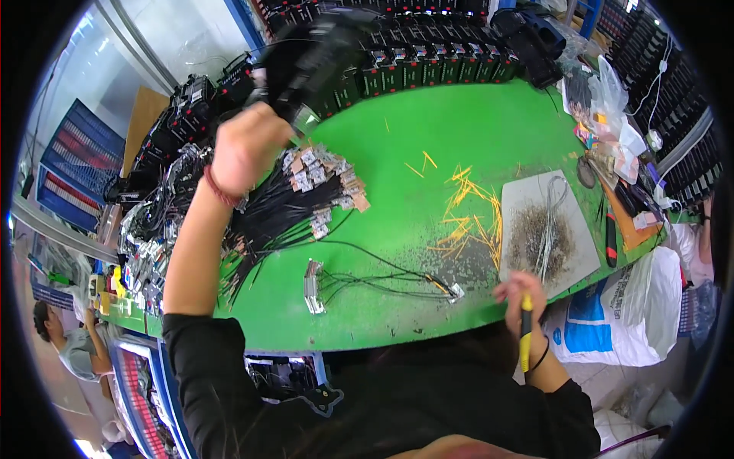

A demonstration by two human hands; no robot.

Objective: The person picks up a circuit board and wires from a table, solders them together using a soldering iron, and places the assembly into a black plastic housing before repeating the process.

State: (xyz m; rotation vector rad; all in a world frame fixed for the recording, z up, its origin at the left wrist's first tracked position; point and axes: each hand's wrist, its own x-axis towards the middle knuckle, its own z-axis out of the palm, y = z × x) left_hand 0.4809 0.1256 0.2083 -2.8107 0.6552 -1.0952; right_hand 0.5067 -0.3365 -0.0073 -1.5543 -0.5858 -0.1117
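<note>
Many yellow strips (461,189) separate left grip (251,145), clasping black device (310,65), from right grip (527,285), clasping tool (525,336).

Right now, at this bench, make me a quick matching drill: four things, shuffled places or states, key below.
1. Yellow-and-black tool
2. Blurred black object
3. Yellow strips
4. Grey board

A. Covered in part by dark grit
B. Raised in the person's left hand
C. Scattered loose on the green tabletop
D. Held in the person's right hand

Pairs: 1-D; 2-B; 3-C; 4-A
</note>
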